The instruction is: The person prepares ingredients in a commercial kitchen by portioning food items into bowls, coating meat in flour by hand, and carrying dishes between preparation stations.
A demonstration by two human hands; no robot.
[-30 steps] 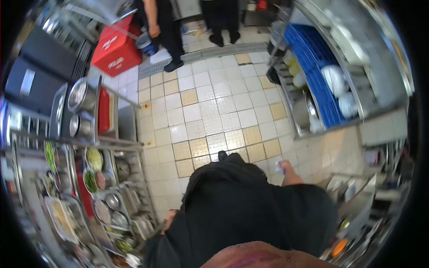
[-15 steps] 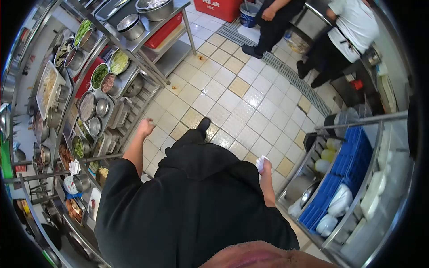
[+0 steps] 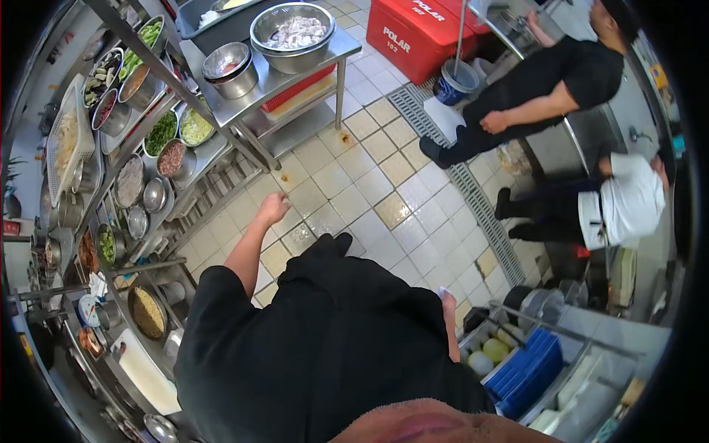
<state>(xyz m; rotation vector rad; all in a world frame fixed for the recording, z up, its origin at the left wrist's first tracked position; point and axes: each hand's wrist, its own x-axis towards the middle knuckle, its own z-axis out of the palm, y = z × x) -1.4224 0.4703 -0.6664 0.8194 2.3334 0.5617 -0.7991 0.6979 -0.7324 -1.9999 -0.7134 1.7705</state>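
Observation:
My left hand (image 3: 274,209) swings over the tiled floor with its fingers loosely curled, and nothing shows in it. It is in front of my body, nearest to the legs of a steel table. Low at my right side, partly hidden by my black shirt, my right hand (image 3: 448,301) is closed around a crumpled white paper towel (image 3: 443,292), of which only a small piece shows. Both hands are apart from all surfaces.
Left stand shelves with bowls of chopped greens (image 3: 161,133) and other food. A steel table (image 3: 242,105) holds metal bowls (image 3: 294,33). Red cooler (image 3: 402,37), bucket (image 3: 456,81) and two people stand ahead across a floor drain (image 3: 473,199). Blue crates (image 3: 528,369) are at right.
I have moved forward with my view turning right; the cooler and people show more fully. My left hand has swung forward, while my right hand and the paper towel are now more hidden.

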